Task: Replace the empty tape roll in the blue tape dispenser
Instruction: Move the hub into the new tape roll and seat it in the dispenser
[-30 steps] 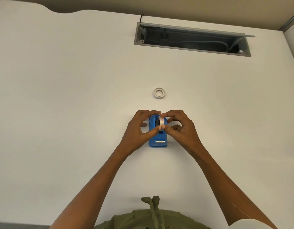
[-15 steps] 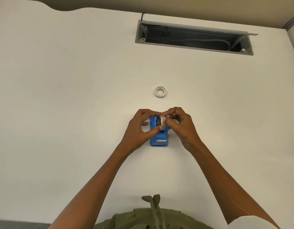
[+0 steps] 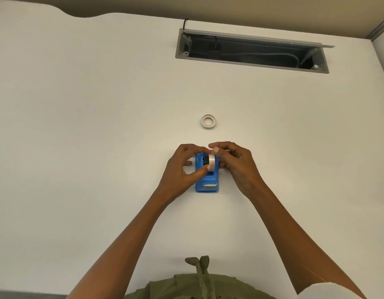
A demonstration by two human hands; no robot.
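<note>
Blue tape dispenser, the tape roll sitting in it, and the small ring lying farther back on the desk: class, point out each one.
blue tape dispenser (image 3: 207,186): head view, on its near front end.
tape roll (image 3: 212,161): head view, on its outer band.
small ring (image 3: 208,121): head view, on its rim.

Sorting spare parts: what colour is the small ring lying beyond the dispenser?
White, the ring on the table; head view.

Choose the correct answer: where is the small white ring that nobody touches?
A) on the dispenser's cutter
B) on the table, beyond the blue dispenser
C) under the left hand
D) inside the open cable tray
B: the white ring lies flat on the table, apart from the blue dispenser and both hands.
</note>
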